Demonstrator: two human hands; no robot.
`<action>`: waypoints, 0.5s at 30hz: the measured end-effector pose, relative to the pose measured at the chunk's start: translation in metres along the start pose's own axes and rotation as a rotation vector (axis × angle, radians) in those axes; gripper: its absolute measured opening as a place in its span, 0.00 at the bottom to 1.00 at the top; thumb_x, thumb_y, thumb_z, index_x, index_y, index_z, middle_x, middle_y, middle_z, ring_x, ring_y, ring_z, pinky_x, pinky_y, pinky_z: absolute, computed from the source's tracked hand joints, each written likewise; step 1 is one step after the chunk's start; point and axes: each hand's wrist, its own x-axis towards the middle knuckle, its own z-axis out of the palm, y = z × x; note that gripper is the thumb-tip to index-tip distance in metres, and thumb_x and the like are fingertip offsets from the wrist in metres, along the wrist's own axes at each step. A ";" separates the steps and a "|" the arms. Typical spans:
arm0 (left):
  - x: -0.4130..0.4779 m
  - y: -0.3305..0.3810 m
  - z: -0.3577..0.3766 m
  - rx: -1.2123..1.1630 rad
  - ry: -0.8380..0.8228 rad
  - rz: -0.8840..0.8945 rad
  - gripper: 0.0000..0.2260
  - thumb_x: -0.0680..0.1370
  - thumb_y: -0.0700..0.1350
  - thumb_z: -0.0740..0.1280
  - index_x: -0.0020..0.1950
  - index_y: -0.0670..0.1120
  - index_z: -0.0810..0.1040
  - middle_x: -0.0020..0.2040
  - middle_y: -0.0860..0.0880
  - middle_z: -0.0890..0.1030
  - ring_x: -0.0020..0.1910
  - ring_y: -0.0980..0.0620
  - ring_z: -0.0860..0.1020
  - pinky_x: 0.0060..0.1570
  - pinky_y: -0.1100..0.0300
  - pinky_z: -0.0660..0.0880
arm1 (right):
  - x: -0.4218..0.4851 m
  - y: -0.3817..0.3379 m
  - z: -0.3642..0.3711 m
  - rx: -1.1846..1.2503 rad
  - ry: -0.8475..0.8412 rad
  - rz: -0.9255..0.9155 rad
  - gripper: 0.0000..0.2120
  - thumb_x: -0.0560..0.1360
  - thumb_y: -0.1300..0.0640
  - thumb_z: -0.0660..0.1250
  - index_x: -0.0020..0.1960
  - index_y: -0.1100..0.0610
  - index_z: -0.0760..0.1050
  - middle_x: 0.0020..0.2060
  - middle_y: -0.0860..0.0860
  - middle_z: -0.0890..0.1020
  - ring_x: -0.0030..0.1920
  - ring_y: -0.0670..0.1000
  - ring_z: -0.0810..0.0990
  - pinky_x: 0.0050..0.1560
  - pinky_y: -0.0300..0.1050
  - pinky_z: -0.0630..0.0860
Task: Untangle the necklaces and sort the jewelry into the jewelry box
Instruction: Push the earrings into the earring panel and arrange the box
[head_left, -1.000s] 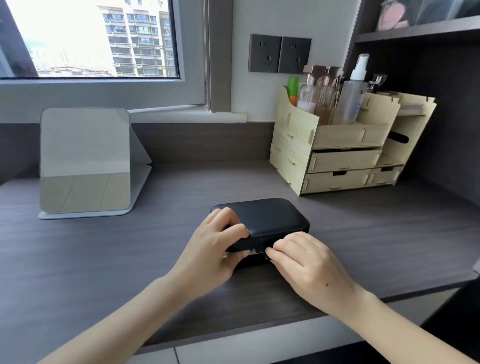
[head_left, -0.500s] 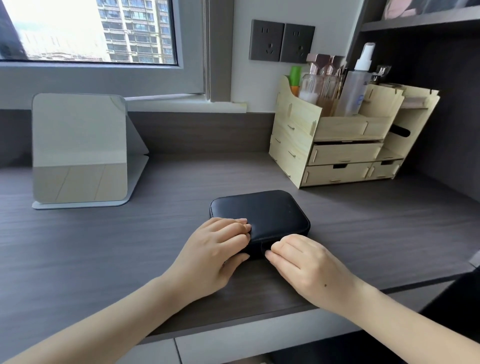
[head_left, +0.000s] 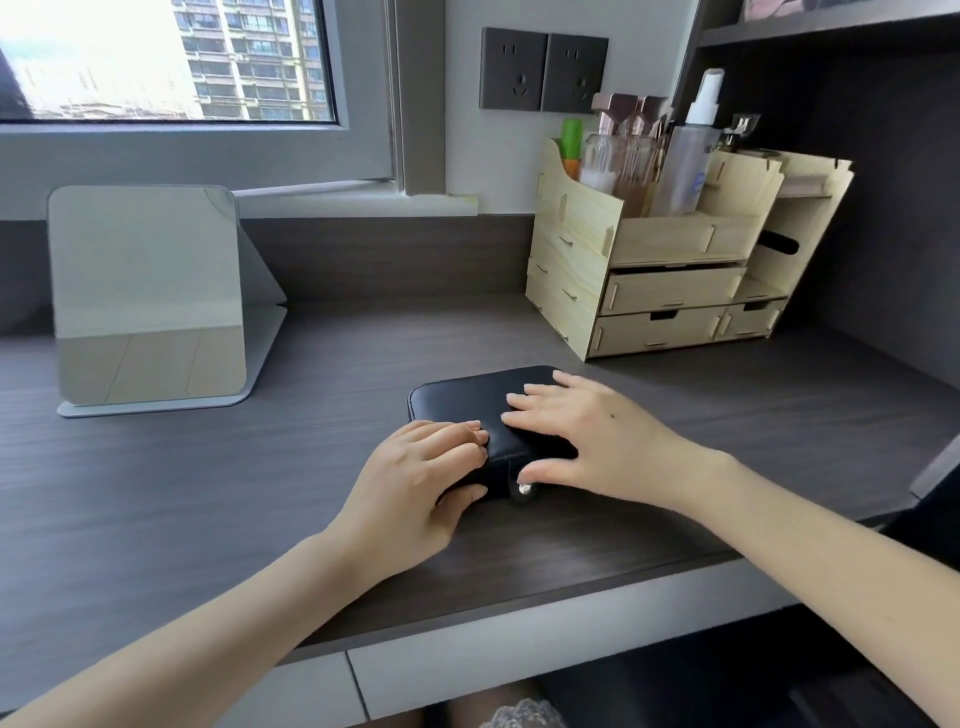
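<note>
A black leather jewelry box (head_left: 457, 400) lies closed on the dark wood desk (head_left: 260, 493), a little right of centre. My left hand (head_left: 415, 483) grips its near left corner, fingers on the lid and thumb against the front side. My right hand (head_left: 587, 436) rests flat on the lid with its fingers spread, and its thumb lies along the front edge beside a silver snap button (head_left: 524, 488). No necklaces or other jewelry are in view.
A standing mirror (head_left: 145, 296) is at the back left. A light wooden drawer organizer (head_left: 670, 291) with bottles and brushes stands at the back right, under a dark shelf. The desk's front edge (head_left: 519, 613) runs just below my wrists.
My right hand has left the front clasp, where its fingers were curled, and now lies spread on the lid. The left hand keeps its grip on the corner. The snap button now shows.
</note>
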 end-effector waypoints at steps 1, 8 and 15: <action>0.000 0.000 0.001 0.005 0.004 -0.003 0.06 0.68 0.42 0.72 0.43 0.42 0.80 0.50 0.49 0.83 0.53 0.51 0.78 0.53 0.64 0.70 | -0.002 -0.001 0.003 -0.019 0.016 -0.014 0.28 0.72 0.43 0.66 0.67 0.57 0.72 0.67 0.54 0.73 0.70 0.54 0.68 0.71 0.48 0.56; -0.002 0.002 0.005 0.035 0.035 -0.005 0.12 0.70 0.49 0.70 0.49 0.45 0.73 0.50 0.49 0.80 0.53 0.52 0.75 0.53 0.59 0.71 | -0.010 -0.003 0.031 -0.111 0.276 -0.074 0.23 0.72 0.47 0.61 0.57 0.63 0.79 0.58 0.58 0.80 0.60 0.59 0.78 0.58 0.61 0.75; 0.016 0.020 0.026 0.182 0.158 -0.205 0.23 0.63 0.59 0.73 0.40 0.47 0.63 0.37 0.50 0.69 0.38 0.52 0.63 0.40 0.60 0.58 | -0.014 -0.001 0.044 -0.065 0.440 -0.104 0.21 0.76 0.48 0.61 0.56 0.63 0.79 0.59 0.56 0.79 0.61 0.58 0.77 0.61 0.59 0.73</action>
